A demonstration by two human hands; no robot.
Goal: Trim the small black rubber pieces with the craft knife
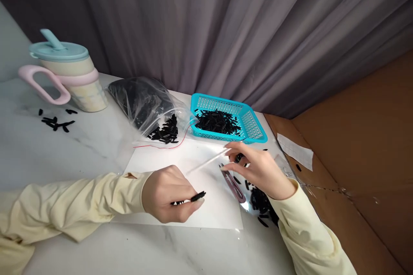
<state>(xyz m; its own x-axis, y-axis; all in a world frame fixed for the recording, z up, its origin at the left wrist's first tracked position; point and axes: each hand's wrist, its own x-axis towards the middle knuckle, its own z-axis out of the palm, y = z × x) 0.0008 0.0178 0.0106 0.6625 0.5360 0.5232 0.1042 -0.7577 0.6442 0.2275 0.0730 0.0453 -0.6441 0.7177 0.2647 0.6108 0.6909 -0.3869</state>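
Grey curtains (200, 30) hang at twelve o'clock behind your marbled table (97, 157). Over the white sheet (219, 215), your left hand (172, 195) pinches black pieces (198, 197) between thumb and finger. At two o'clock, your right hand (258, 169) holds a thin white stick (206, 164) by its fingers, near snips (238, 191). More lie in the blue basket (254, 126) at one o'clock and clear bag (142, 99) at eleven.

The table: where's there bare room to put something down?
Bare patches: in front of the white sheet, and between the left sleeve and the black pieces near the cup. Crowded: the back, with bag and basket, and around the right hand.
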